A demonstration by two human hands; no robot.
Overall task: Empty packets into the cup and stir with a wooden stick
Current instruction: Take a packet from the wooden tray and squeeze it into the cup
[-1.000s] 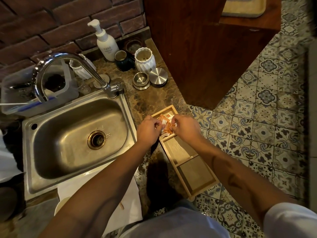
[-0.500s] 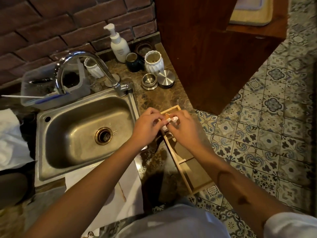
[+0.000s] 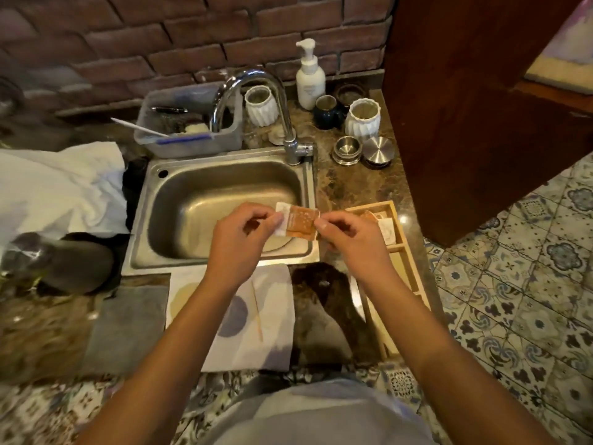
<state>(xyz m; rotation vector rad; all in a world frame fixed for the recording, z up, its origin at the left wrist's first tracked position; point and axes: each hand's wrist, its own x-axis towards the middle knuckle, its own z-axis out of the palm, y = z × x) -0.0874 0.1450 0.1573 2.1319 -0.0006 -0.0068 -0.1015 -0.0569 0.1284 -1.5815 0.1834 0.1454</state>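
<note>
I hold an orange packet (image 3: 300, 223) with a white packet behind it over the sink's front right corner. My left hand (image 3: 239, 240) pinches their left edge and my right hand (image 3: 348, 239) pinches the right edge. More packets (image 3: 382, 224) lie in the far compartment of a wooden tray (image 3: 396, 252) on the counter to the right. A wooden stick (image 3: 256, 311) lies on a white napkin (image 3: 269, 342) in front of the sink. The cup (image 3: 183, 300) shows only as a pale round rim on the napkin, mostly hidden under my left forearm.
A steel sink (image 3: 205, 213) with a curved tap (image 3: 256, 101) lies ahead. Behind it stand a soap pump bottle (image 3: 309, 75), white ribbed jars (image 3: 362, 118), a dark mug (image 3: 327, 110), metal tins (image 3: 362, 150) and a plastic tub (image 3: 189, 130). White cloth (image 3: 61, 187) lies left. A wooden cabinet (image 3: 481, 107) rises right.
Both hands lifted the packets out of the wooden tray and carried them left, over the sink's front corner. The view tilted so the napkin and stick came into sight.
</note>
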